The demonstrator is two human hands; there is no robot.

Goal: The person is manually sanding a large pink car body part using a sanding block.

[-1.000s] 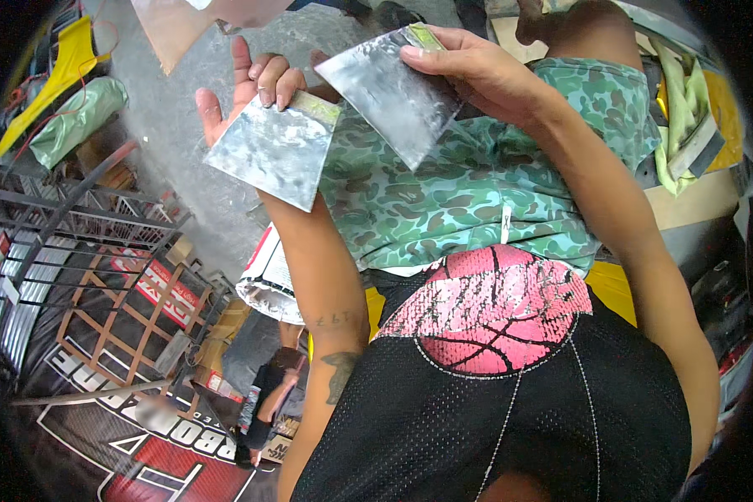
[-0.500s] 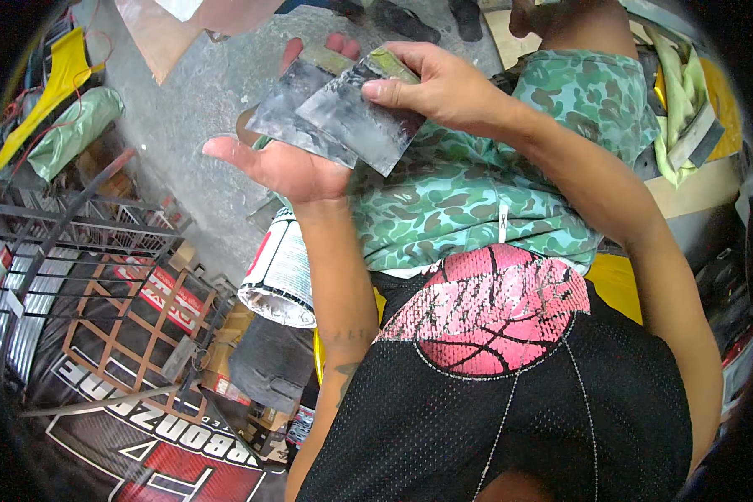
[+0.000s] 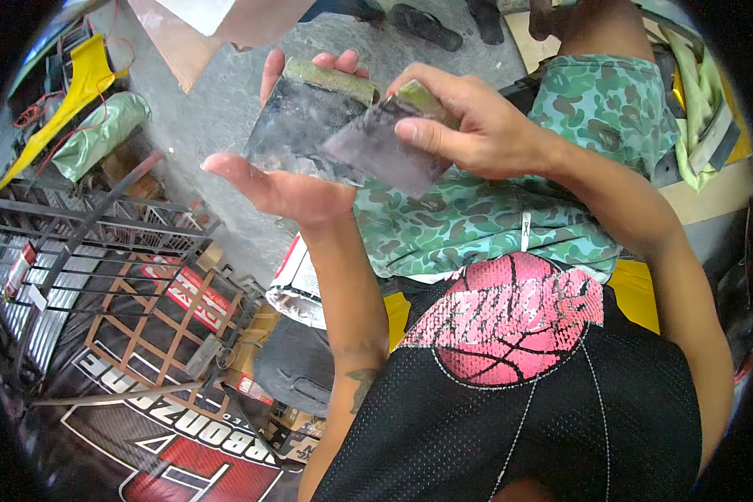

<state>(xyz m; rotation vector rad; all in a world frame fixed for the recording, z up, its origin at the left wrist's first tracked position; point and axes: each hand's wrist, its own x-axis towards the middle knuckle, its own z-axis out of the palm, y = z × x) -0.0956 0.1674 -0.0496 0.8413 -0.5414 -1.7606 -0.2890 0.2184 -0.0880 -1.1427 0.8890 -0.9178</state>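
Observation:
My left hand (image 3: 309, 197) is palm up with the thumb stretched out. A flat putty spreader (image 3: 284, 134), dark and smeared grey, with a worn yellow-green strip along its far edge, lies across that palm. The fingertips curl up behind its far edge. My right hand (image 3: 468, 125) pinches a second, similar putty spreader (image 3: 393, 155) between thumb and fingers near its yellow-green end. This second spreader is tilted, slightly blurred, and its free corner overlaps the right side of the first. Whether the two blades touch is hard to make out.
A white printed tub (image 3: 297, 289) stands beside my left forearm. To the left are a black metal rack (image 3: 58, 251), a yellow panel (image 3: 67, 100) and a pale green wrapped bundle (image 3: 105, 138). Dark slippers (image 3: 427, 27) lie on the concrete floor (image 3: 217, 125).
My right hand has drawn its spreader rightward and a little nearer, uncovering more of the one on my left palm. The whole view has shifted slightly.

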